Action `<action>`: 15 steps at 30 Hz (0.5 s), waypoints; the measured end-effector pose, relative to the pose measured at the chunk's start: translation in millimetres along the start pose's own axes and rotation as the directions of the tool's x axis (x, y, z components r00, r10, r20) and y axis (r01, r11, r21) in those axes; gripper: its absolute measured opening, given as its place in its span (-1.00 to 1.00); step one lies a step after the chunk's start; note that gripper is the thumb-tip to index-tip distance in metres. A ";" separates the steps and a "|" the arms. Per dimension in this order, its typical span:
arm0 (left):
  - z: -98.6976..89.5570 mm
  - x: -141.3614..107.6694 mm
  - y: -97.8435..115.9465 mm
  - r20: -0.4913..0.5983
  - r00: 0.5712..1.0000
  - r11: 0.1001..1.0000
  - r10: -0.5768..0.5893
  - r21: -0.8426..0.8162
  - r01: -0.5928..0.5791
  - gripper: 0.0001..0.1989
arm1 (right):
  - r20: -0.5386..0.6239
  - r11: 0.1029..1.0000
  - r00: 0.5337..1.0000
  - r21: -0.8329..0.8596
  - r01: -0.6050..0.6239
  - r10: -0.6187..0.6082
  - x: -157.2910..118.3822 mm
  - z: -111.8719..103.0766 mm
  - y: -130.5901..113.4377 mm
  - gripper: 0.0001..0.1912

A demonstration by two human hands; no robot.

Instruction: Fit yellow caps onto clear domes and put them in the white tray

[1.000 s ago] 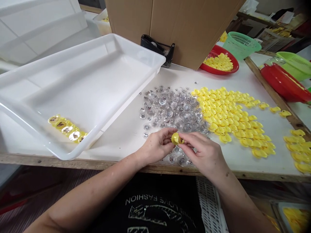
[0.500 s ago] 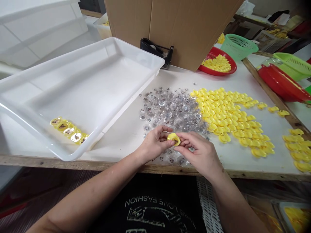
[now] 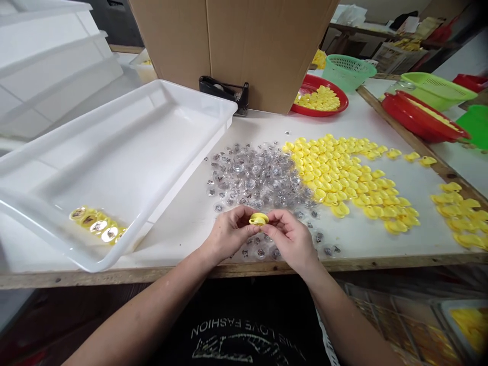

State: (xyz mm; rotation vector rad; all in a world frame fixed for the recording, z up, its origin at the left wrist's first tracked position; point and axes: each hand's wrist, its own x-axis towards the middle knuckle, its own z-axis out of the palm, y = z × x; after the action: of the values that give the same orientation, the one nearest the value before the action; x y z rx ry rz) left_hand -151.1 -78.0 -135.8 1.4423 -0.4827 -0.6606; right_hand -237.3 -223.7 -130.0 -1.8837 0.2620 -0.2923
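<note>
My left hand (image 3: 229,234) and my right hand (image 3: 292,239) meet just above the table's front edge and pinch one small yellow cap (image 3: 258,219) between their fingertips. Right behind them lies a heap of clear round pieces (image 3: 259,175). A spread of yellow caps (image 3: 343,173) lies to the right of that heap. To the left stands a tilted white tray (image 3: 114,147) with a short row of finished yellow-rimmed pieces (image 3: 95,223) in its near corner.
A large cardboard box (image 3: 236,46) and a black tape dispenser (image 3: 224,91) stand at the back. Behind the caps sits a red bowl of yellow caps (image 3: 320,96); green baskets (image 3: 348,68) and a red basin (image 3: 419,114) are at the right. More yellow caps (image 3: 461,213) lie near the right edge.
The camera has tilted and shifted, so everything sits lower and further left. My hands have turned the yellow piece from tilted to flat between the fingertips and stayed together.
</note>
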 end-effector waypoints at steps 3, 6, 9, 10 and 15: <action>4.2 -4.6 2.6 -0.044 0.999 0.992 -0.007 0.126 0.013 -0.72 | -0.018 0.999 0.999 0.037 -0.029 0.029 -2.7 3.3 1.0 -0.78; 5.9 -12.3 13.1 -0.043 0.999 0.965 -0.020 0.259 0.031 -0.76 | -0.009 0.992 0.993 0.038 -0.116 0.117 -4.1 2.5 0.6 -0.73; -20.8 -17.6 40.7 -0.041 0.999 0.932 0.022 0.362 -0.005 -0.73 | 0.089 0.991 0.988 0.029 -0.127 0.124 -1.5 -5.0 -0.3 -0.66; -40.6 -19.6 53.8 -0.078 0.995 0.913 0.056 0.407 -0.019 -0.69 | 0.102 0.994 0.990 0.036 -0.106 0.102 -0.1 -8.8 -0.4 -0.62; -209.0 -36.0 113.9 -0.387 0.919 0.568 0.073 0.773 0.281 -0.63 | -0.123 0.995 0.991 -0.069 -0.066 0.057 2.7 -31.6 10.6 -0.60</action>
State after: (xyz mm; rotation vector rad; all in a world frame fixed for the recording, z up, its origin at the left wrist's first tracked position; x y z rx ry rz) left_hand -24.4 101.4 -37.4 2.4666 -0.4029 -0.1916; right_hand -245.5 -256.2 -129.9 -1.9282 0.4168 -0.3596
